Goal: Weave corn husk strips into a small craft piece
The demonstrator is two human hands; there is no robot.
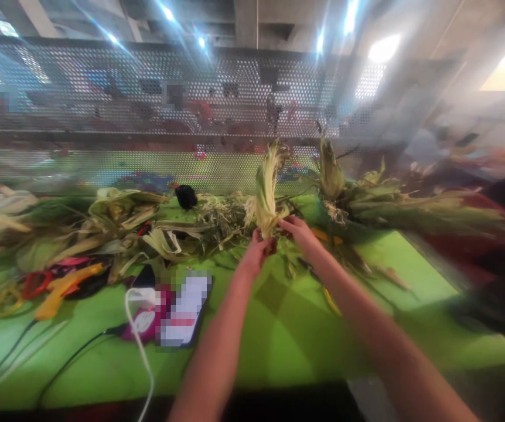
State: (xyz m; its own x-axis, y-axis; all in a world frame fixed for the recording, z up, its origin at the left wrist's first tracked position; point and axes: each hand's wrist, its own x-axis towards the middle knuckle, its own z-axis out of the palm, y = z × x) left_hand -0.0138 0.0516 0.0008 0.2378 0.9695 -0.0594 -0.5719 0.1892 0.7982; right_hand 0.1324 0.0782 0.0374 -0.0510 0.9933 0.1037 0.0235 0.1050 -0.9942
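A pale green and cream bundle of corn husk (265,187) stands upright above the table, its frayed tips pointing up. My left hand (262,249) is closed round the base of the bundle. Beside it, my right hand (297,230) pinches the lower right edge, where some husk strips stick out. The fingers partly hide the base. Behind my hands lies a heap of shredded husk (221,220). Further right, another husk bundle (330,170) stands upright. Under my right forearm a tool with a yellow handle (331,300) is partly covered.
On the green table (287,351) lie a phone (186,310), a magenta power strip (151,322) with a white cable, a yellow glue gun (70,287) and red-handled scissors (37,285). Husks (120,211) spread leftward near a black round object (186,197). A perforated metal screen (217,117) rises behind.
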